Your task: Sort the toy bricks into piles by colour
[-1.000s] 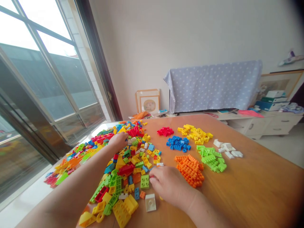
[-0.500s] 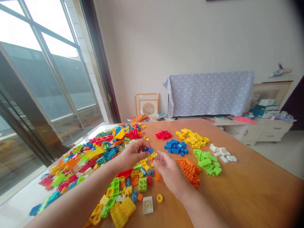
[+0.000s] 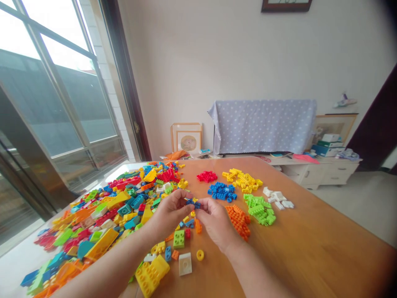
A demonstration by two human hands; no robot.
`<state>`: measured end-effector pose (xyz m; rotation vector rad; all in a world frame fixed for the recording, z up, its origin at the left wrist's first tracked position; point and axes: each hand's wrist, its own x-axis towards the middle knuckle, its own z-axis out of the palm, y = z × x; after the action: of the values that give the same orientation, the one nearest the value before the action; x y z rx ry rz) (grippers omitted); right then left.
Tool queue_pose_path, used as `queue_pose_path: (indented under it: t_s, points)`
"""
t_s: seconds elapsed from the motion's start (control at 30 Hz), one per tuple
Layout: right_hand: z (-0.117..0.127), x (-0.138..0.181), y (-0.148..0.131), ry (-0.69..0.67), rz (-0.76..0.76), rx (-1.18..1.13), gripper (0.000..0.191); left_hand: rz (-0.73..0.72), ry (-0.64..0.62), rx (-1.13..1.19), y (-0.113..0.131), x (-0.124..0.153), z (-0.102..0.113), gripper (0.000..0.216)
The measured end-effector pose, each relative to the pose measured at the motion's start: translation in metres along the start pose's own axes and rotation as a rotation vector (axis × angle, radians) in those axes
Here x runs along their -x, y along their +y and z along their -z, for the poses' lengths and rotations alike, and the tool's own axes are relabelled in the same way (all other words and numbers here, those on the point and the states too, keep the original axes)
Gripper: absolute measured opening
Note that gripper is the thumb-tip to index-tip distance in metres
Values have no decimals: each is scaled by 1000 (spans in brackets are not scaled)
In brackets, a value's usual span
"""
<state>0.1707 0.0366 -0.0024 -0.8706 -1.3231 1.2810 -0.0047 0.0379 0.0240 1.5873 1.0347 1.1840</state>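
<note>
1. Bricks of many colours, a mixed heap [image 3: 105, 219], were seen spread to the left of the left hand and beyond it, and were partly covered by the left forearm.
2. A yellow studded piece [image 3: 151, 274] was seen lying on the near side of the left hand, beside its wrist.
3. The left hand [image 3: 173, 211] was curled, with the blue piece [image 3: 194, 203] pinched at its fingertips; whether the yellow bits seen at that spot were joined to it cannot be told.
4. Below the gap between the hands, a green brick [image 3: 179, 239], a white block [image 3: 185, 264] and a yellow ring [image 3: 200, 255] were set apart on the table [image 3: 310, 240].
5. Straight beyond the hands, a red pile [image 3: 207, 176] was gathered.
6. By the fingertips of the right hand [image 3: 215, 221], the same blue piece was grasped from the other side.
7. Just beyond the right hand, a blue pile [image 3: 222, 191] was grouped; beside it, an orange pile [image 3: 238, 221] was partly hidden.
8. Farther right, a yellow pile [image 3: 245, 182], a green pile [image 3: 259, 210] and a white pile [image 3: 278, 196] were kept separate.
</note>
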Motion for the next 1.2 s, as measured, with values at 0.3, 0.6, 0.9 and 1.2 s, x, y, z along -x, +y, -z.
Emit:
queue_pose_path:
  t_s: [0.3,0.6,0.9,1.2]
  points:
    - [-7,3,5,-49,14,70,29,164,149,169,11,20,-13,40]
    - [-14,12,4,-120,166,342,29,202,262,272,0,38,-24,45]
    - [-14,14,9,-97,310,605,20,179,259,361,-14,45,-26,37]
    - [-12,13,15,-115,336,675,26,157,245,417,-28,46,-26,34]
